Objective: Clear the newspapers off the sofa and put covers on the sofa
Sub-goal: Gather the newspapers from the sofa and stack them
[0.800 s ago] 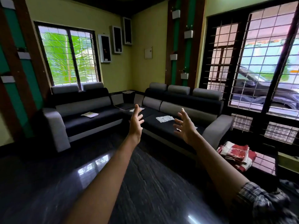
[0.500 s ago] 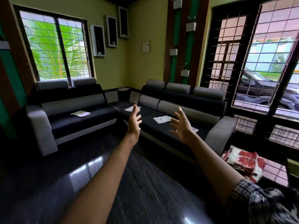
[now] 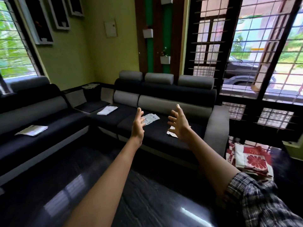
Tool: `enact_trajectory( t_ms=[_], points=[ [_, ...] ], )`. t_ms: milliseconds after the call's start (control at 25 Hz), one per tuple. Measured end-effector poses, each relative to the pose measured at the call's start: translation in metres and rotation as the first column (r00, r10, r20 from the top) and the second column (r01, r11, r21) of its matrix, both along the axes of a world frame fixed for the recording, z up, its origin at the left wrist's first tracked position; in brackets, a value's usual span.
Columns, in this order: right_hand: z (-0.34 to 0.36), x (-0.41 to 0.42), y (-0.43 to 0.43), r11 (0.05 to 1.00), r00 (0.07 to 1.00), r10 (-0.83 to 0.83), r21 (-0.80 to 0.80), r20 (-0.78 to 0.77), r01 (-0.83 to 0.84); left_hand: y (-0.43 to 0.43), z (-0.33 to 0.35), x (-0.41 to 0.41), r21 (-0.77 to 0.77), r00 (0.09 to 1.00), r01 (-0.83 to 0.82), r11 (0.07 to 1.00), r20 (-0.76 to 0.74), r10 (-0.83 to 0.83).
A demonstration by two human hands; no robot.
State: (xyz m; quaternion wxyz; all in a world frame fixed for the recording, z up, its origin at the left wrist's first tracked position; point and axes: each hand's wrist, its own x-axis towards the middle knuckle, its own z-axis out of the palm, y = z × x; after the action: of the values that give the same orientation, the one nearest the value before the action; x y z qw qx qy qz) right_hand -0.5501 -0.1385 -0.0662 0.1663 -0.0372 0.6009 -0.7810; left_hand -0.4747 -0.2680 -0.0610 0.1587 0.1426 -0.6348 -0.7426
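**Newspapers on the seats, both hands empty**

The middle paper (image 3: 151,119) lies flat on the centre seat of the long sofa (image 3: 216,125). From the head view it shows just past the left hand's fingertips. The end paper (image 3: 107,110) lies on that sofa's left seat, near the corner unit (image 3: 91,105). The hidden paper (image 3: 171,135) shows only as a white edge on the right seat, because the right hand covers most of it. The far paper (image 3: 32,130) rests on the seat of the side sofa (image 3: 32,112), well apart from the other three. A further stack of papers (image 3: 90,86) sits on top of the corner unit, behind the seats.

The covers (image 3: 252,159) are a folded pile of red-and-white flowered cloth. They lie low down, just beside the long sofa's grey right armrest. What they rest on is too dark to tell.

The left hand (image 3: 138,126) and right hand (image 3: 179,124) reach forward in the air in front of the long sofa. Their palms are turned toward each other and the fingers are spread and slightly curved. Each grip is wide and holds nothing.

A plaid sleeve (image 3: 255,202) covers the right upper arm, and the left arm is bare. Below both arms the floor (image 3: 147,202) is dark and glossy. Behind the long sofa a barred window (image 3: 246,46) looks out on a dark car (image 3: 237,69).
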Motion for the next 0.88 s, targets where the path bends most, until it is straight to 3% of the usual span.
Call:
enact_trajectory(
  t_ms=[520,880],
  points=[
    [-0.056,-0.342,-0.049,0.981,0.981,-0.184,0.078,0.058,0.179,-0.062,-0.062,-0.368,0.056,0.980,0.140,0.989,0.134,-0.146],
    [-0.162,-0.549,-0.038,0.940,0.922,-0.331,0.155,0.199,0.304,-0.059,-0.151,-0.600,0.127,0.925,0.218,0.968,0.288,-0.246]
  ],
)
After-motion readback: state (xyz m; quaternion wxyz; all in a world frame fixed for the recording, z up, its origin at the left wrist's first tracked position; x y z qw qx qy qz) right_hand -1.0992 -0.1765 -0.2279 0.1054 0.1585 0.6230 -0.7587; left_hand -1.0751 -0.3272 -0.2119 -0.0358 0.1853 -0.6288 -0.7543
